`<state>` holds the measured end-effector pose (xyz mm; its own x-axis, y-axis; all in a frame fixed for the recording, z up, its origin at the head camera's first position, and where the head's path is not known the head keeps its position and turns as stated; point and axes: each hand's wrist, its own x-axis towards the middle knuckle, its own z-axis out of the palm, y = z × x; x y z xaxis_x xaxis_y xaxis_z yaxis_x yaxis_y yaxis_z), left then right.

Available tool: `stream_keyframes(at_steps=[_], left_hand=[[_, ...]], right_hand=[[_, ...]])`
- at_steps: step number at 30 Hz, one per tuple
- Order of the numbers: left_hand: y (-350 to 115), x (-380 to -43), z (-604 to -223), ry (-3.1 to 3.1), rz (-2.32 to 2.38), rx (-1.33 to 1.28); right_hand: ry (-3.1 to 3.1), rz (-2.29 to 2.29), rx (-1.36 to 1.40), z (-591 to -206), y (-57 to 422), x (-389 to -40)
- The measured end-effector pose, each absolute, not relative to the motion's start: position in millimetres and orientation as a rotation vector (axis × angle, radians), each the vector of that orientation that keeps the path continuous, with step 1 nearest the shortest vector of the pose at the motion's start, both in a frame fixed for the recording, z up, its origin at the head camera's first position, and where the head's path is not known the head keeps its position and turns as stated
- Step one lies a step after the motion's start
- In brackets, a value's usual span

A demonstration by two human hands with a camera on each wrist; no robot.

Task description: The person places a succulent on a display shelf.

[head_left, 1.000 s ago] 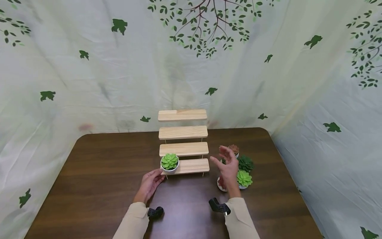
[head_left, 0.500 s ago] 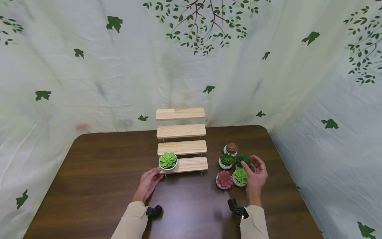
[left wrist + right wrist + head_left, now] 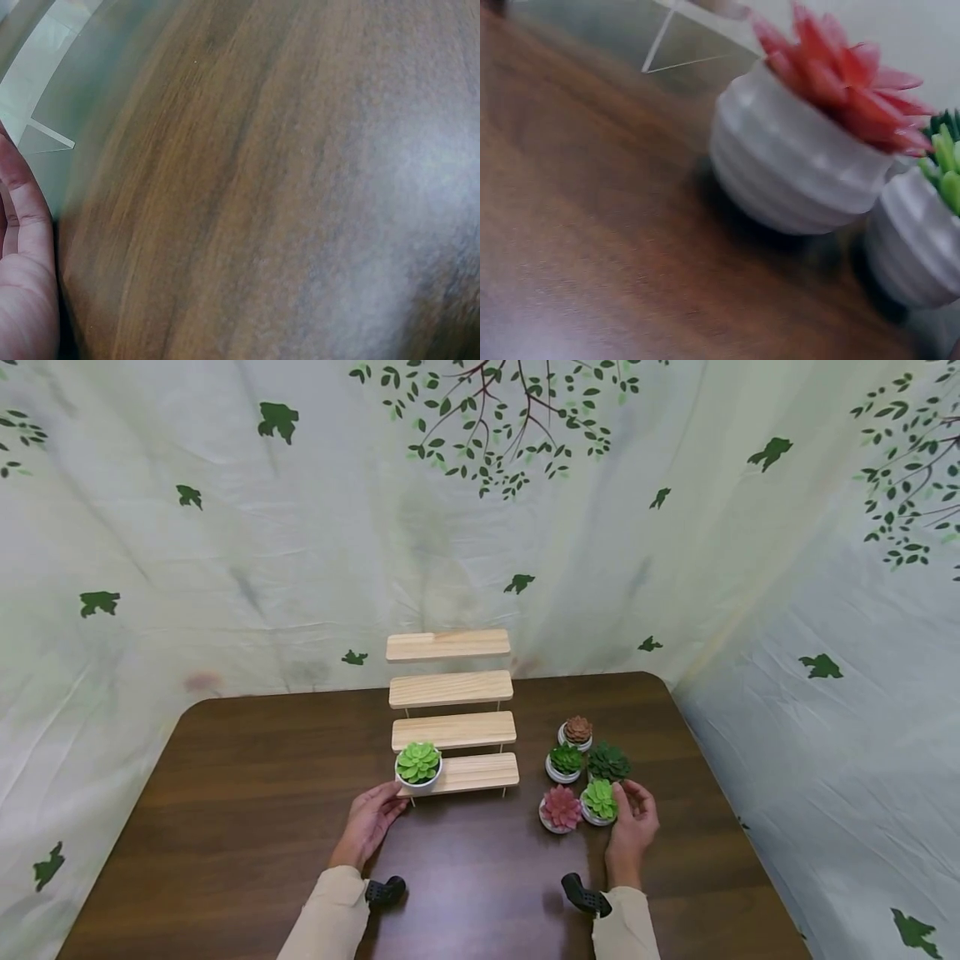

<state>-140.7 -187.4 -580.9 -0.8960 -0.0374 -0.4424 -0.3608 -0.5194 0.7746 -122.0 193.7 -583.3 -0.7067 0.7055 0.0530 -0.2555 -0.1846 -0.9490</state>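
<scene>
My left hand [image 3: 370, 821] holds the left front corner of a tiered wooden display stand [image 3: 480, 772]. On that lowest board, just above the fingertips, stands a light green potted succulent [image 3: 417, 763]. My right hand [image 3: 633, 827] is beside a second light green succulent [image 3: 599, 798], its thumb at the plant's right side and its fingers loosely bent. To the left of that pot is a red succulent [image 3: 561, 808], seen close in a ribbed white pot [image 3: 795, 161] in the right wrist view. The left wrist view shows part of the left hand [image 3: 26, 247].
Behind the two front pots stand a dark green succulent [image 3: 608, 762], a mid-green one [image 3: 566, 758] and a brownish one [image 3: 578, 729]. The brown wooden table [image 3: 262, 793] ends against a leaf-printed cloth [image 3: 337, 543] at the back.
My right hand has moved right across the potted plants, then lowered to the right side of the light green one. My left hand has stayed at the stand's corner.
</scene>
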Motion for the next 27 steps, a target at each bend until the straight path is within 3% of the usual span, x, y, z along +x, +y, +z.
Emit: stream_keyframes(at_steps=[27], left_hand=[[-188.3, -139.9, -581.2, 1.425, 2.518, -0.602]], right_hand=[[-1.844, 1.947, -0.429, -597.9, 192.7, -112.6]])
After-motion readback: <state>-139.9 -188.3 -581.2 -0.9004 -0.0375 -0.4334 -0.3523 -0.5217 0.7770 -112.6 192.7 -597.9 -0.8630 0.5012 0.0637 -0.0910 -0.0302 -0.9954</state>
